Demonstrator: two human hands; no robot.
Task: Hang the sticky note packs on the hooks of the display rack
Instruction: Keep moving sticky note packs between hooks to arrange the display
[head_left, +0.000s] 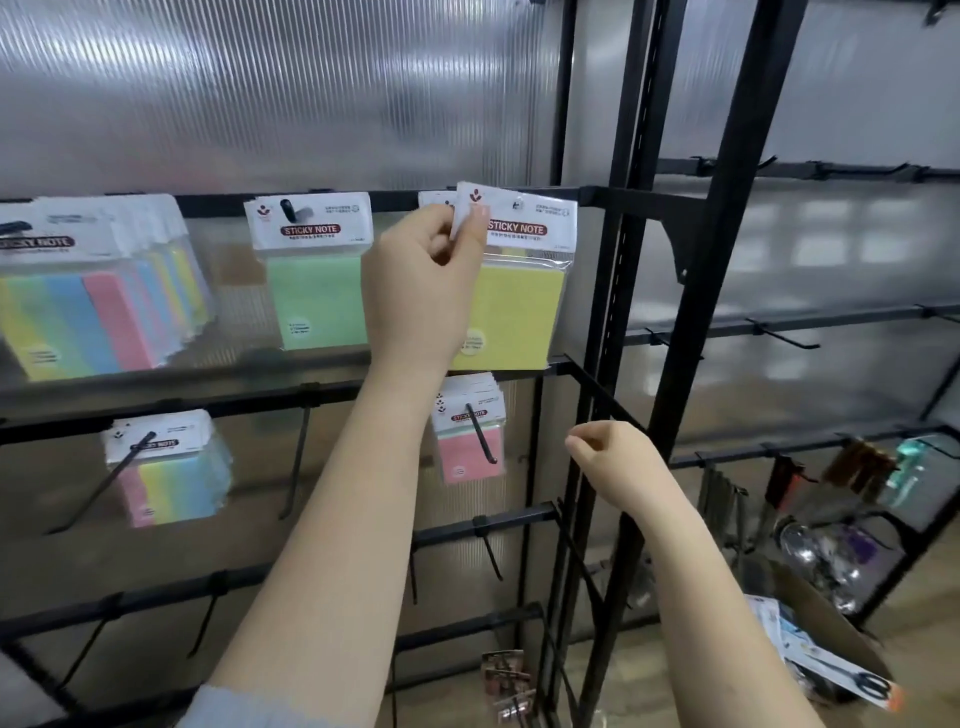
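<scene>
My left hand (421, 275) is raised to the top bar of the black display rack (597, 197) and pinches the white header corner of a yellow sticky note pack (514, 306), which hangs at the top right. Another pack's header shows just behind it. To its left a green pack (317, 291) hangs on a hook. A thick bunch of striped packs (93, 306) hangs at the far left. On the lower row hang a pink pack (470, 441) and a striped bunch (166, 473). My right hand (608, 452) hovers lower right, fingers loosely curled, holding nothing.
Several bare hooks (488, 556) stick out from the lower bars. A second rack section (789, 332) to the right carries bare hooks and some hanging goods lower down. A cardboard box (831, 644) with packaged scissors sits on the floor at bottom right.
</scene>
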